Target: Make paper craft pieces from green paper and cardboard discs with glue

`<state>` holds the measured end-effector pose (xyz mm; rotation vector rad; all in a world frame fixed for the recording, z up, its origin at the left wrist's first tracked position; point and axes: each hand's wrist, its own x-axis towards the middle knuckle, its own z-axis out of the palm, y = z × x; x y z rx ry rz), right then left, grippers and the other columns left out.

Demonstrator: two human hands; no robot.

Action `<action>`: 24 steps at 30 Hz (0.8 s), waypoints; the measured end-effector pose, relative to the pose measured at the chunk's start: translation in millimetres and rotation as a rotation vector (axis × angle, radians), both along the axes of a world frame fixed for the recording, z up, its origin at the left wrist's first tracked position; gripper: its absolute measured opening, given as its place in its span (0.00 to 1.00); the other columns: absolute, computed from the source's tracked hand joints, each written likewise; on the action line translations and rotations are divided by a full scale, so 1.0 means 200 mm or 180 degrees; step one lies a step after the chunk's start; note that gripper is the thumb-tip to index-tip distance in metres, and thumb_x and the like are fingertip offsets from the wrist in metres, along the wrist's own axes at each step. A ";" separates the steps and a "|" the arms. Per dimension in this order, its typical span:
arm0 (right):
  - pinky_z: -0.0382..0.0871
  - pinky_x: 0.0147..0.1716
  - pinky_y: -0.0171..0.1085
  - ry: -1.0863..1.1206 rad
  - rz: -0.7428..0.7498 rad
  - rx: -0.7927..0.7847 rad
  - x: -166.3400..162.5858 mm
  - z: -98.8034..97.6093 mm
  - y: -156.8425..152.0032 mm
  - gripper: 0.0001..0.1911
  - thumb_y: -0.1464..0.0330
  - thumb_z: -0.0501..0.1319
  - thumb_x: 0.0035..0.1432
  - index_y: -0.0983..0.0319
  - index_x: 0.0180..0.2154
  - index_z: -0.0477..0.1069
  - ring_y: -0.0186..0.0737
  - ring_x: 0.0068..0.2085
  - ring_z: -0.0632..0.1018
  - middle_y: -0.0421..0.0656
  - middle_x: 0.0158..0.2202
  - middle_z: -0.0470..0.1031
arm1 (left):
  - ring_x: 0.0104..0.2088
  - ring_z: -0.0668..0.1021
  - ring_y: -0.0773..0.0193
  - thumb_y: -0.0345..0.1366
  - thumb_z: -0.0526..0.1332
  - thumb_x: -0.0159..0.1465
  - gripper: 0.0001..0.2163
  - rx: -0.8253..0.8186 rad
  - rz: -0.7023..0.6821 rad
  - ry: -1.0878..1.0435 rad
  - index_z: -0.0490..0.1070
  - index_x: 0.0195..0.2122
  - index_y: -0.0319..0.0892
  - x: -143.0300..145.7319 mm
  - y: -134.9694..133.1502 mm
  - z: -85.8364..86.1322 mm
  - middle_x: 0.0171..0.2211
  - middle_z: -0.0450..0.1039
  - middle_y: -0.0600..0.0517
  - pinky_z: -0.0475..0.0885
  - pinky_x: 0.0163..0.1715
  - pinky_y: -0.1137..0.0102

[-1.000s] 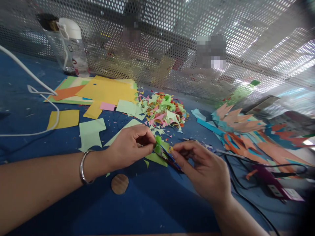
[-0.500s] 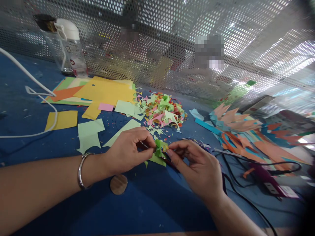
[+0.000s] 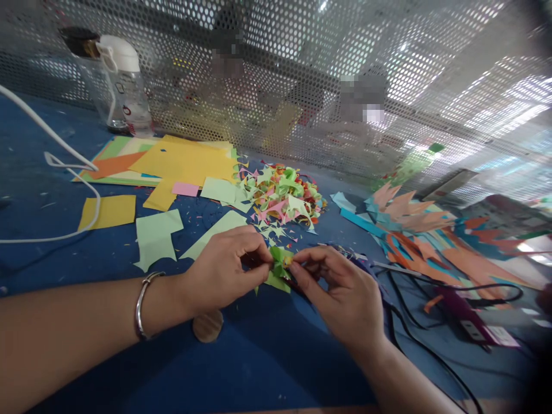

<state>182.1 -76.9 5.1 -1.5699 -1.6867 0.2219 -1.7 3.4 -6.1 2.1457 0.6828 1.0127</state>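
Between my two hands is a small green paper flower (image 3: 279, 260) with a yellow centre. My left hand (image 3: 230, 261) pinches its left side between thumb and index finger. From the right, the fingertips of my right hand (image 3: 340, 293) close on the yellow piece at the flower's centre. Just below the flower lies a green paper scrap (image 3: 277, 282), and a dark thin object under it is partly hidden by my right fingers. A round brown disc (image 3: 207, 326) rests on the blue table below my left wrist.
Colourful paper scraps (image 3: 291, 195) are heaped beyond my hands. Yellow sheets (image 3: 190, 161) are stacked at the back left, near two bottles (image 3: 133, 92). Orange cut paper (image 3: 414, 253), a purple power strip (image 3: 470, 316) and black cables lie right. A perforated metal screen (image 3: 267, 86) stands behind.
My right hand has shifted slightly left, its fingertips closer over the yellow centre. My left hand keeps its pinch on the green flower almost in place.
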 end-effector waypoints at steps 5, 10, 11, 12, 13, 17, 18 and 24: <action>0.70 0.26 0.32 0.0036 -0.0037 -0.0079 0.00 -0.01 0.00 0.03 0.67 0.63 0.59 0.59 0.33 0.74 0.31 0.23 0.75 0.36 0.24 0.74 | 0.28 0.74 0.72 0.24 0.61 0.55 0.04 0.0122 -0.0031 0.0007 0.71 0.27 0.39 -0.01 0.00 -0.01 0.27 0.72 0.54 0.68 0.29 0.76; 0.71 0.27 0.32 -0.0011 0.0061 -0.0148 0.00 -0.01 -0.01 0.03 0.67 0.63 0.59 0.59 0.34 0.74 0.31 0.25 0.76 0.37 0.26 0.75 | 0.27 0.73 0.71 0.24 0.61 0.55 0.04 0.0062 0.0018 0.0052 0.71 0.26 0.39 0.00 0.01 0.00 0.26 0.70 0.55 0.68 0.28 0.76; 0.71 0.27 0.32 0.0015 0.0046 -0.0172 0.00 -0.01 -0.01 0.03 0.66 0.63 0.59 0.58 0.34 0.73 0.32 0.25 0.76 0.37 0.27 0.76 | 0.27 0.73 0.71 0.24 0.61 0.54 0.04 0.0032 0.0027 0.0064 0.71 0.26 0.39 0.00 0.01 0.00 0.25 0.70 0.55 0.67 0.27 0.76; 0.71 0.27 0.32 0.0056 0.0027 -0.0193 0.00 -0.01 -0.01 0.03 0.66 0.63 0.59 0.58 0.34 0.73 0.32 0.25 0.76 0.37 0.27 0.76 | 0.27 0.73 0.72 0.24 0.61 0.54 0.04 -0.0001 0.0033 0.0074 0.71 0.26 0.39 0.00 0.00 0.00 0.25 0.69 0.55 0.67 0.27 0.76; 0.72 0.26 0.32 0.0096 0.0014 -0.0204 0.00 -0.01 -0.01 0.03 0.66 0.63 0.59 0.58 0.35 0.73 0.32 0.25 0.76 0.37 0.28 0.76 | 0.26 0.72 0.72 0.24 0.61 0.54 0.04 -0.0033 0.0040 0.0077 0.71 0.26 0.39 0.00 0.00 0.00 0.25 0.69 0.55 0.67 0.27 0.76; 0.72 0.25 0.31 0.0136 0.0078 -0.0202 0.00 -0.02 -0.01 0.04 0.66 0.63 0.59 0.58 0.37 0.72 0.32 0.26 0.76 0.38 0.29 0.76 | 0.26 0.72 0.72 0.24 0.61 0.53 0.05 -0.0123 0.0030 0.0063 0.70 0.25 0.39 0.00 0.00 0.01 0.25 0.68 0.56 0.66 0.26 0.77; 0.72 0.26 0.31 0.0114 0.0111 -0.0213 0.00 -0.02 -0.01 0.04 0.67 0.63 0.59 0.58 0.38 0.72 0.32 0.26 0.76 0.38 0.29 0.76 | 0.26 0.72 0.72 0.23 0.61 0.53 0.05 -0.0134 0.0022 0.0063 0.70 0.25 0.39 0.00 0.00 0.01 0.25 0.67 0.56 0.66 0.26 0.77; 0.72 0.27 0.31 0.0102 0.0259 -0.0372 0.01 -0.02 -0.01 0.08 0.67 0.62 0.60 0.58 0.43 0.73 0.31 0.27 0.75 0.38 0.28 0.75 | 0.26 0.72 0.71 0.24 0.61 0.54 0.05 -0.0149 -0.0045 0.0150 0.70 0.25 0.39 0.00 0.01 0.00 0.25 0.67 0.56 0.65 0.27 0.76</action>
